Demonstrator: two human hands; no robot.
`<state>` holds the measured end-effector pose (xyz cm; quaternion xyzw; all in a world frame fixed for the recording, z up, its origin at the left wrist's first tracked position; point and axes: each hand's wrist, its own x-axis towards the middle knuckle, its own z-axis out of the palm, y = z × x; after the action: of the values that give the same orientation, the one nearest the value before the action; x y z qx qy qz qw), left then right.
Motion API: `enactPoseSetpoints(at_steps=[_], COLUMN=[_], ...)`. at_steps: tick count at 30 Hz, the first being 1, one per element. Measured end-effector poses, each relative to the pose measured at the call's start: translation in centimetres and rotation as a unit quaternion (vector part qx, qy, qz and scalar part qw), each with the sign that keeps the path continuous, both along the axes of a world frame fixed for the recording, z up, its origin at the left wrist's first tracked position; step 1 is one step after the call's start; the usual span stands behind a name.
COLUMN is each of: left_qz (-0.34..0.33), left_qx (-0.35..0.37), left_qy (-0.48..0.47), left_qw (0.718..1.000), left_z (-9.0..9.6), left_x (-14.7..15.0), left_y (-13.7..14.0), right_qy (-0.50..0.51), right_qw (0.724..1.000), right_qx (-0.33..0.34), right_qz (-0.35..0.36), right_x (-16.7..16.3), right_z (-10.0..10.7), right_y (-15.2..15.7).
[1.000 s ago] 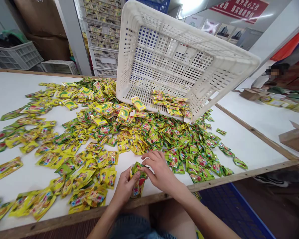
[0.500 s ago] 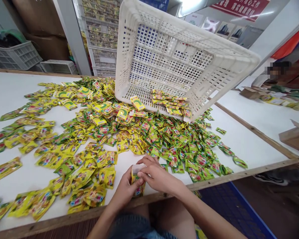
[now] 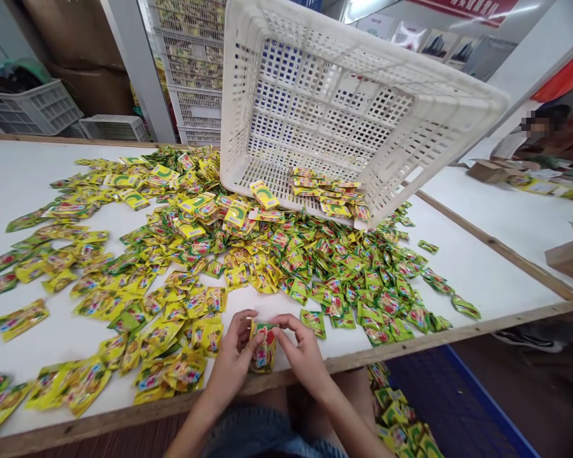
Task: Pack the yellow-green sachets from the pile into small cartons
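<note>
A small yellow and green candy box (image 3: 263, 351) with colourful print stands near the table's front edge, between my hands. My left hand (image 3: 233, 356) is closed on its left side, thumb across the front. At the upper right corner of the box, the thumb and forefinger of my right hand (image 3: 303, 353) pinch it. Yellow candy packets (image 3: 157, 337) lie in a loose spread to the left. Green candy packets (image 3: 363, 286) are heaped to the right and ahead. Several similar flat boxes (image 3: 236, 215) rest on top of the heap.
A white plastic crate (image 3: 386, 38) lies tipped on its side over the heap, with boxes inside. Wooden strips edge the white table (image 3: 463, 254). Below on the right, a blue crate (image 3: 458, 381) has packets beside it. A person (image 3: 520, 137) is at the far right.
The white flap seen at the top of the box is no longer visible. My right hand has drawn back to the right from across the box and now pinches its upper corner.
</note>
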<state>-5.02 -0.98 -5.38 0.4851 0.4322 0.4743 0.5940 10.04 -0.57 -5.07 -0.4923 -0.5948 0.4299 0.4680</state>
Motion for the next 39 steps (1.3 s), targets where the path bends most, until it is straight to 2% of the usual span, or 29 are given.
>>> enactPoseSetpoints(at_steps=[2,5,10,14,18,21,25,28,32,35,39], left_qz=[-0.024,-0.028,0.014,0.000,0.022,0.042,0.069,0.067,0.053,0.043,0.024], left_qx=[0.000,0.032,0.048,0.054,0.051,0.037,0.031,0.028,0.027,0.052,0.120], left_qy=[0.047,0.096,0.038,0.090,0.104,0.118,0.140,0.129,0.102,0.109,0.175], left_qw=[0.999,0.995,0.998,0.994,0.993,0.992,0.987,0.989,0.993,0.992,0.977], left_z=[0.2,0.3,0.4,0.9,1.2,1.2,1.0,0.8,0.4,0.1,-0.1], left_x=[-0.9,-1.6,-1.3,-1.5,-1.6,-1.4,-1.0,-0.9,-1.3,-1.9,-2.4], left_y=[0.2,0.8,0.7,0.0,-0.3,-0.1,0.6,0.9,0.7,0.1,-0.5], right_qy=[-0.026,-0.051,-0.025,-0.060,-0.082,-0.100,-0.119,-0.118,-0.089,-0.057,-0.053], right_qw=[0.999,0.997,0.998,0.992,0.990,0.989,0.991,0.992,0.994,0.996,0.995], right_qx=[0.012,0.040,0.049,0.088,0.102,0.098,0.057,0.036,0.050,0.063,0.069], right_qz=[0.030,0.039,0.012,0.072,0.059,0.040,0.027,0.023,0.027,0.041,0.054], right_x=[0.0,-0.2,-0.5,-0.4,-0.6,-0.9,-0.9,-0.9,-0.8,-0.5,-1.0], right_z=[0.5,0.7,0.3,0.9,1.5,1.6,1.8,2.0,1.7,1.0,0.2], right_y=[0.5,1.2,1.5,1.0,0.5,0.6,1.1,1.3,0.9,0.3,-0.4])
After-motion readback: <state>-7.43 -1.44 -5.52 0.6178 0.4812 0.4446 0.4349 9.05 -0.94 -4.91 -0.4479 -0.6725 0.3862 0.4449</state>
